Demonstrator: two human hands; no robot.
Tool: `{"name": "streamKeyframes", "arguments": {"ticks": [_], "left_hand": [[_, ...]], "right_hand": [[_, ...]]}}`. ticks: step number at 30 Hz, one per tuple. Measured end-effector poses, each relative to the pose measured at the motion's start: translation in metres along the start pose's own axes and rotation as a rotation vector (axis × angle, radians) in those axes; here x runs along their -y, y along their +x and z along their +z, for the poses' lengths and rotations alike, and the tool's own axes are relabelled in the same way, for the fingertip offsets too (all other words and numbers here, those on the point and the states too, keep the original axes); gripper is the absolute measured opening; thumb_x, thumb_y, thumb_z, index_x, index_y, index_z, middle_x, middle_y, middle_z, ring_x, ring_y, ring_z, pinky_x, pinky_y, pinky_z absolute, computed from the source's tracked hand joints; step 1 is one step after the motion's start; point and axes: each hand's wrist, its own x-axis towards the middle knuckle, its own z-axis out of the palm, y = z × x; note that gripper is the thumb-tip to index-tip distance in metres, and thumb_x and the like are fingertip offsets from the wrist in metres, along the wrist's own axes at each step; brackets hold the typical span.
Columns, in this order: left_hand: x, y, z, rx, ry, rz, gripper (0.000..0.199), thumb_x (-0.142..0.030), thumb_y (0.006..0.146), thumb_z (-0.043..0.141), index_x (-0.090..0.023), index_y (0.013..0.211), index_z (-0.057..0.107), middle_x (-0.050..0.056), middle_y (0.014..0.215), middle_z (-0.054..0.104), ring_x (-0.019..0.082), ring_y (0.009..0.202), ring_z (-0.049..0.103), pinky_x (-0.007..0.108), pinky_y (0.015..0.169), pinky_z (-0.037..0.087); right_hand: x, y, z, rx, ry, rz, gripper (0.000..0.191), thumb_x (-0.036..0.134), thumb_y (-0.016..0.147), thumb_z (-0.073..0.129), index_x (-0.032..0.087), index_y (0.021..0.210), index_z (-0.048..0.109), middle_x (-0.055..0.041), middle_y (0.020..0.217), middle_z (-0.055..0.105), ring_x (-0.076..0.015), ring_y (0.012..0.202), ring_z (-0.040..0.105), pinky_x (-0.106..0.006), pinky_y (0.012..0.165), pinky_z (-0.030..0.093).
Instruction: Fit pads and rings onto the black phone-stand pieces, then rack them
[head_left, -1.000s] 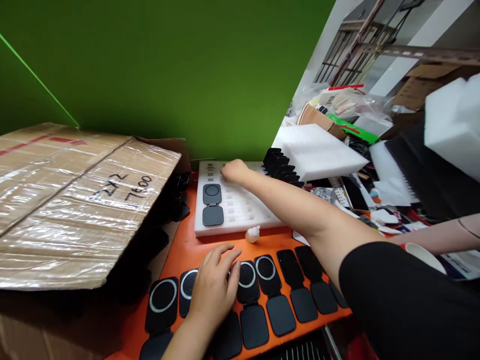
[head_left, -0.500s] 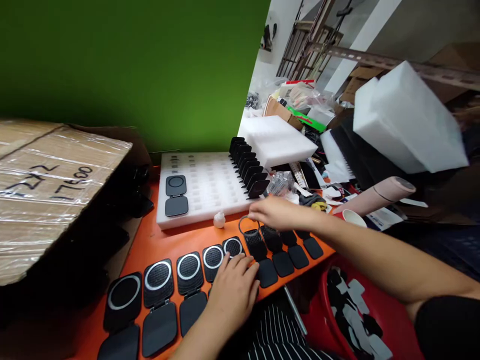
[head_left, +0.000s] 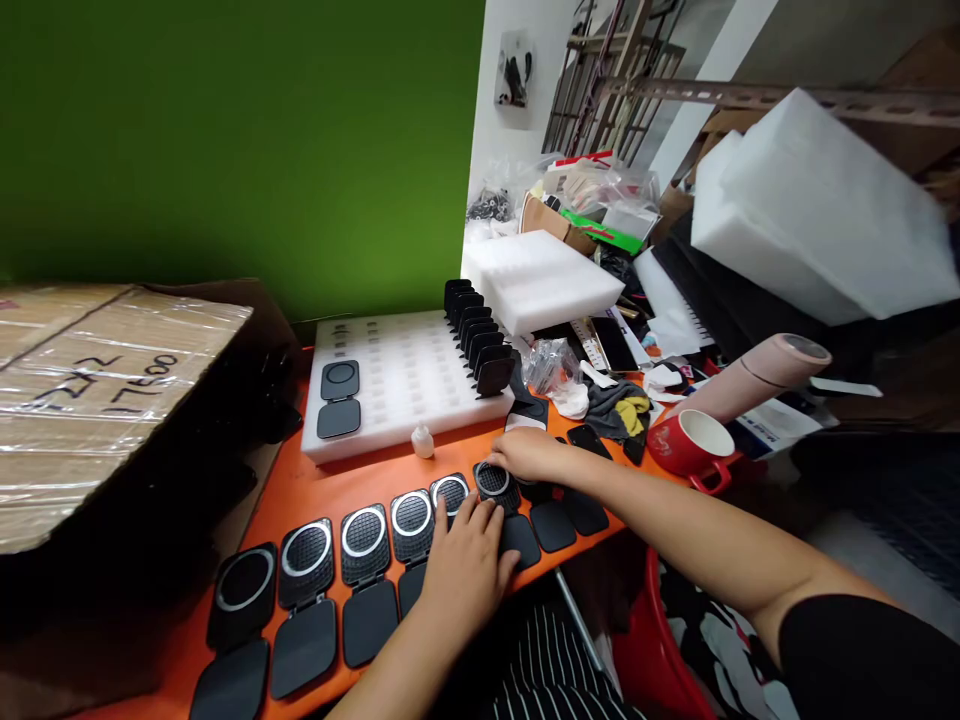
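Observation:
A row of black hinged folding pads lies along the bench, several with a silvery ring on the upper panel. My right hand has its fingers closed at the far edge of a thin ring, which lies on the textured upper panel of one pad. My left hand rests, fingers spread, over the pads just left of that one, its fingertips near a ringed panel. Its palm hides part of the pads below. A small white bottle stands behind the row.
A white foam tray holds black pads upright and one lying flat. To the right are a red mug, a pink tumbler, a phone and cloths. A wrapped carton stands left; a red bin sits below.
My right hand has lowered the ring from above the pad onto its upper panel. My left hand stays over the pads. The view has shifted, and the red mug now shows fully.

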Motion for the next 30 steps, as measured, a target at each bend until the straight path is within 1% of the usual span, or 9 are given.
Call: {"name": "streamKeyframes", "arguments": {"ticks": [3,6,10,13,16,18,22,26,30], "left_hand": [[-0.001,0.005,-0.001,-0.004,0.016,-0.012,0.041,-0.043,0.087,0.05,-0.018,0.119,0.057,0.01,0.133,0.054,0.031,0.128,0.039,0.063,0.106,0.02],[-0.001,0.01,-0.003,-0.003,0.022,-0.016,0.037,-0.043,0.087,0.051,-0.019,0.113,0.058,0.01,0.134,0.053,0.032,0.129,0.039,0.065,0.105,0.022],[-0.002,0.015,-0.004,-0.023,0.02,-0.01,0.039,-0.042,0.087,0.051,-0.02,0.119,0.055,0.01,0.131,0.056,0.032,0.128,0.04,0.066,0.104,0.021],[-0.003,0.018,-0.002,-0.02,0.03,-0.017,0.045,-0.042,0.087,0.05,-0.019,0.126,0.051,0.011,0.13,0.056,0.033,0.128,0.04,0.066,0.103,0.022],[-0.003,0.019,0.001,-0.012,0.046,-0.018,0.046,-0.041,0.087,0.05,-0.019,0.128,0.051,0.012,0.13,0.056,0.034,0.127,0.041,0.067,0.103,0.022],[-0.001,0.018,0.002,-0.011,0.048,-0.003,0.045,-0.04,0.087,0.049,-0.019,0.127,0.052,0.011,0.131,0.056,0.033,0.128,0.04,0.066,0.104,0.021],[0.001,0.015,0.003,0.013,0.03,0.036,0.043,-0.039,0.089,0.046,-0.019,0.126,0.053,0.008,0.13,0.057,0.031,0.129,0.039,0.063,0.106,0.02],[0.002,0.014,0.001,-0.006,0.038,0.018,0.043,-0.039,0.088,0.048,-0.021,0.127,0.051,0.009,0.132,0.055,0.032,0.129,0.038,0.065,0.104,0.022],[-0.003,0.016,0.001,-0.029,0.033,0.04,0.041,-0.039,0.088,0.048,-0.022,0.125,0.053,0.009,0.134,0.053,0.031,0.129,0.039,0.062,0.106,0.023]], "right_hand": [[0.003,0.0,0.0,-0.026,0.002,0.022,0.026,0.037,0.086,0.052,0.018,0.092,0.069,-0.0141,0.093,0.07,-0.0273,0.087,0.063,-0.03,0.065,0.04],[-0.003,-0.005,-0.004,-0.065,0.109,0.065,0.031,0.041,0.085,0.052,0.019,0.104,0.062,-0.0125,0.098,0.069,-0.0262,0.088,0.062,-0.03,0.069,0.041],[-0.028,-0.016,-0.008,-0.11,0.385,0.049,0.021,0.025,0.087,0.047,0.017,0.103,0.058,-0.0088,0.102,0.065,-0.0198,0.091,0.059,-0.028,0.076,0.041],[-0.047,-0.024,-0.003,-0.121,0.558,0.017,0.022,0.017,0.087,0.042,0.017,0.102,0.057,-0.0042,0.089,0.066,-0.0159,0.081,0.059,-0.026,0.071,0.042],[-0.056,-0.029,0.006,-0.134,0.669,0.056,0.02,0.018,0.086,0.043,0.017,0.099,0.058,-0.0003,0.074,0.065,-0.0146,0.07,0.058,-0.024,0.065,0.041],[-0.056,-0.03,0.011,-0.146,0.678,0.069,0.016,0.018,0.085,0.047,0.017,0.092,0.06,-0.0001,0.073,0.065,-0.0142,0.069,0.059,-0.024,0.064,0.041],[-0.051,-0.028,0.017,-0.207,0.588,0.057,0.012,0.019,0.083,0.052,0.018,0.081,0.063,-0.0008,0.076,0.066,-0.0149,0.072,0.059,-0.024,0.066,0.04],[-0.046,-0.024,0.019,-0.244,0.494,0.077,0.014,0.018,0.084,0.051,0.018,0.081,0.064,-0.0014,0.076,0.066,-0.0158,0.072,0.058,-0.024,0.065,0.038],[-0.043,-0.022,0.019,-0.242,0.416,0.115,0.014,0.018,0.084,0.051,0.019,0.085,0.066,-0.0028,0.08,0.067,-0.0169,0.074,0.058,-0.025,0.065,0.038]]}}
